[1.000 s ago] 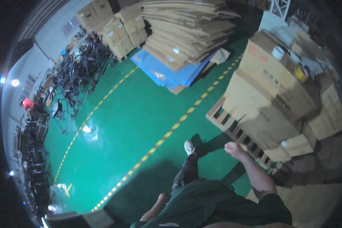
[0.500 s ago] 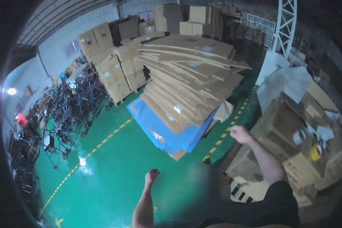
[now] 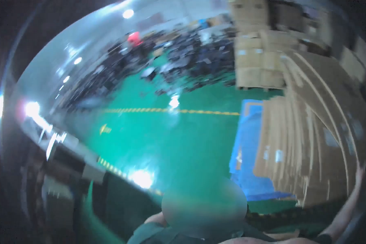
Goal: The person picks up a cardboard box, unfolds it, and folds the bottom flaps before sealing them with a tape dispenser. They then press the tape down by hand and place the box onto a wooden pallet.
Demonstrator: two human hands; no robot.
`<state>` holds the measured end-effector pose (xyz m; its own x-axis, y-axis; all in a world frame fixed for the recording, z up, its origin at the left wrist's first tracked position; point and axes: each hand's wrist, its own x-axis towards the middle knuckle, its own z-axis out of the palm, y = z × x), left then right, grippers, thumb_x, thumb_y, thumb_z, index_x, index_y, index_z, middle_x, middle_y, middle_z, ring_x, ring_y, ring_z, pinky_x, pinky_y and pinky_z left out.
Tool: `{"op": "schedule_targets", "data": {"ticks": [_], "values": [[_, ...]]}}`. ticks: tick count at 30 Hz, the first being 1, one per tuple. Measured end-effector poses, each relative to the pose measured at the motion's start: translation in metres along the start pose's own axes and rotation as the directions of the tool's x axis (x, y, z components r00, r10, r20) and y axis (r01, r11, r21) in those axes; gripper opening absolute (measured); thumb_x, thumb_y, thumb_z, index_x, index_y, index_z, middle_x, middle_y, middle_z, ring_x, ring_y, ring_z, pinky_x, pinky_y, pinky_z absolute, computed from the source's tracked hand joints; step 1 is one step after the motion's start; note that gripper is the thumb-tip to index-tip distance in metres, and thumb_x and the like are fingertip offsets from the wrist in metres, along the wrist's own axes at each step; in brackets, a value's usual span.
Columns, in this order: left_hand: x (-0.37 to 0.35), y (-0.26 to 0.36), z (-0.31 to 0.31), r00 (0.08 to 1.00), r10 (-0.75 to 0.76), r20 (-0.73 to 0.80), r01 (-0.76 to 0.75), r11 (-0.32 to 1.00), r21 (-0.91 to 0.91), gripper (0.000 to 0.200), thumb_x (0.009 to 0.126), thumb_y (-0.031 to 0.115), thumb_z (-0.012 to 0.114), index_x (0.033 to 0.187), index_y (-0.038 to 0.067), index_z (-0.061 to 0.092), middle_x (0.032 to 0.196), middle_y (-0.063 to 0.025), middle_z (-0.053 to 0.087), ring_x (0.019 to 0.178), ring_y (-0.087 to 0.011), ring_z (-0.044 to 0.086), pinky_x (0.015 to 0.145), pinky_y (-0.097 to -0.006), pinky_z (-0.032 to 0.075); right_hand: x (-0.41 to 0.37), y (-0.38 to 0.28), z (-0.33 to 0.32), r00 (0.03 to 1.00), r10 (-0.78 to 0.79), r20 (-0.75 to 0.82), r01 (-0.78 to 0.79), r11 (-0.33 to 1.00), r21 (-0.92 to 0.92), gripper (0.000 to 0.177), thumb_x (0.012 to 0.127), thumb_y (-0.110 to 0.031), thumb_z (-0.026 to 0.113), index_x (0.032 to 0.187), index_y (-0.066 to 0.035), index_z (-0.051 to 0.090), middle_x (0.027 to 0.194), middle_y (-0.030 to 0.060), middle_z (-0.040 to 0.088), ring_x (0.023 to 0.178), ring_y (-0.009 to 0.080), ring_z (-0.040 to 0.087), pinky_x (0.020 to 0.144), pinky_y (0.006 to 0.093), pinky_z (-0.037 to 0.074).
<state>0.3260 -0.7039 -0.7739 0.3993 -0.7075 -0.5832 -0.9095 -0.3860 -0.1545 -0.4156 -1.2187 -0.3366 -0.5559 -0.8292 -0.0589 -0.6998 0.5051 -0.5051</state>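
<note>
My right hand [image 3: 360,171] is at the far right, smeared by motion, near the outer edge of a tall stack of flattened cardboard sheets [image 3: 313,134]. Whether it touches the stack, and how its fingers lie, I cannot make out. Of my left arm only a short patch of bare skin [image 3: 156,219] shows beside a dark sleeve at the bottom; the left hand itself does not show. Under the cardboard stack lies a blue sheet [image 3: 248,134], its left part sticking out over the green floor.
Yellow-striped tape [image 3: 171,110] crosses the green floor [image 3: 183,142]. Stacked cartons [image 3: 252,61] stand behind the cardboard. Blurred dark metal frames [image 3: 191,61] pile up along the back, with a red item [image 3: 134,38] among them. Dark objects [image 3: 61,191] fill the lower left.
The view has swung left, so the cardboard stack now sits at the right. My left hand has gone out of sight, and my right hand has shifted to the far right edge.
</note>
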Motion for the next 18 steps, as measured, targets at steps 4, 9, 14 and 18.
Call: {"op": "schedule_targets", "data": {"ticks": [4,9,14,18], "values": [[0.008,0.096,-0.08,0.937,-0.117,0.33,0.304,0.74,-0.6,0.032,0.08,0.046,0.054,0.088,0.017,0.064,0.077,-0.0038,0.064,0.066,-0.0207,0.06,0.058,-0.0358,0.048,0.089,0.075,-0.014,0.99,0.033,0.138,0.086,0.633,-0.769,0.066,0.098,-0.037,0.04,0.15,-0.004,0.018,0.156,0.0168,0.017,0.143,0.0342,0.02,0.114,0.0484,0.026],[0.068,0.185,-0.182,0.99,0.111,0.084,-0.046,0.831,-0.555,0.038,0.088,0.035,0.049,0.096,0.004,0.07,0.095,-0.0146,0.069,0.086,-0.033,0.064,0.073,-0.0455,0.05,0.145,0.106,0.019,0.987,0.017,0.159,0.097,0.725,-0.682,0.079,0.094,-0.052,0.031,0.151,-0.003,0.008,0.159,0.0166,0.005,0.147,0.0324,0.006,0.117,0.0484,0.014],[0.139,0.238,-0.189,0.959,0.283,0.02,-0.246,0.865,-0.438,0.03,0.079,0.024,0.047,0.068,-0.001,0.06,0.067,-0.0175,0.059,0.061,-0.0322,0.053,0.057,-0.0461,0.045,-0.078,-0.023,-0.001,0.963,-0.124,0.239,0.179,0.958,-0.226,0.082,0.093,-0.047,0.045,0.15,0.001,0.011,0.156,0.0226,0.011,0.142,0.0383,0.018,0.114,0.0472,0.02],[0.15,0.268,-0.22,0.95,0.291,-0.11,-0.307,0.82,-0.483,0.031,0.08,0.028,0.05,0.073,0.0,0.062,0.076,-0.0187,0.063,0.071,-0.0374,0.059,0.061,-0.0484,0.047,-0.111,-0.034,0.016,0.918,-0.334,0.212,0.38,0.893,-0.241,0.073,0.093,-0.043,0.052,0.146,0.001,0.026,0.152,0.0219,0.024,0.14,0.0368,0.024,0.114,0.0473,0.019]]}}
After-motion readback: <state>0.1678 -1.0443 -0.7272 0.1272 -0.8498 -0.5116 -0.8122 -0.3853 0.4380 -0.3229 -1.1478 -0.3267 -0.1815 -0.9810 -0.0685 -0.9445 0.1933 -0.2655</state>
